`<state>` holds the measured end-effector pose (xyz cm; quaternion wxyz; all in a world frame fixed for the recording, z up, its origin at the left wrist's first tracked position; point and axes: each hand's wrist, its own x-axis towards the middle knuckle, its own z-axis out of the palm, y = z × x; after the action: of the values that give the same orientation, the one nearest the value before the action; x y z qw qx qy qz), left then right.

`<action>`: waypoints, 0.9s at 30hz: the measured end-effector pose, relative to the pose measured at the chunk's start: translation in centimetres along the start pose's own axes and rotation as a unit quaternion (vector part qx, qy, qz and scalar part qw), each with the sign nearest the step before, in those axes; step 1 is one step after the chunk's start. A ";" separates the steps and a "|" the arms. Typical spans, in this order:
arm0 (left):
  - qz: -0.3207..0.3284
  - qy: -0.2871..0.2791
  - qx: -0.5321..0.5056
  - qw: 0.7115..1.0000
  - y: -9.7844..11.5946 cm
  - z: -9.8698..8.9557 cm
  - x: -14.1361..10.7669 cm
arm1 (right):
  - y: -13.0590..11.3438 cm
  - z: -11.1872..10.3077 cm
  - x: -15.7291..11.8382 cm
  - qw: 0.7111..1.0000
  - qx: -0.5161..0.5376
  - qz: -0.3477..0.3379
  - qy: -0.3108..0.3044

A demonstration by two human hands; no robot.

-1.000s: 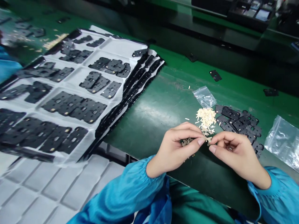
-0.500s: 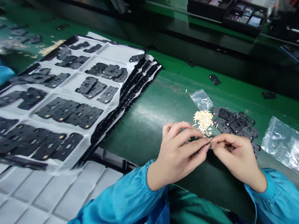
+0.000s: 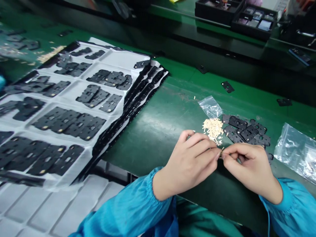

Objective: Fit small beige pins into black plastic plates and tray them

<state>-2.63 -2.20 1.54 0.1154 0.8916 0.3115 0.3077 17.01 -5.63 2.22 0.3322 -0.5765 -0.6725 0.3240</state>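
Observation:
My left hand (image 3: pixel 191 161) and my right hand (image 3: pixel 249 164) meet fingertip to fingertip above the green bench. Each is closed in a pinch; a tiny pale bit shows at the fingertips, too small to name, and it is mostly hidden. Just beyond them lies a heap of small cream-coloured strips (image 3: pixel 212 128). To its right is a loose pile of flat black plates with cutouts (image 3: pixel 248 131), partly covered by my right hand. A small clear zip bag (image 3: pixel 210 106) lies behind the strips.
On the left, stacked white-lined trays (image 3: pixel 76 88) hold rows of black plates and overhang the bench edge. A larger clear plastic bag (image 3: pixel 296 153) lies at right. Single black plates (image 3: pixel 227 87) are scattered toward the back. Black boxes (image 3: pixel 254 20) stand on the rear shelf.
The view has shifted slightly. My left fingers have curled closer together, while both hands keep their pinch at nearly the same spot. A blue sleeve at the far left has drawn back.

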 end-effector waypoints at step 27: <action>-0.174 0.008 -0.140 0.975 -1.2 1.3 0.2 | 0.5 -1.0 0.4 0.998 0.060 0.009 -0.026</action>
<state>-2.21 -1.16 0.15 0.2886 0.7965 0.4161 0.3304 18.01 -5.12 2.42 0.3454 -0.5527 -0.6555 0.3816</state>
